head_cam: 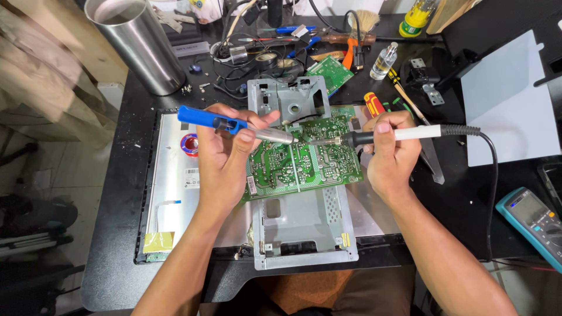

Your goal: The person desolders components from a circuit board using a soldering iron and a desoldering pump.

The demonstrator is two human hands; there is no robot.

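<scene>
Fingers of left hand (pixel 225 153) clenched round blue pump (pixel 234 125); right hand (pixel 391 153) grasping iron (pixel 386 136); both tips meeting over green board (pixel 301 158).

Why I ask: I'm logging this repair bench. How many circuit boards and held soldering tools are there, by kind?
Green circuit boards: 2 (large board under the hands, small board further back)
Blue-handled desoldering pump, in the left hand: 1
White-handled soldering iron, in the right hand: 1
Total: 4
</scene>
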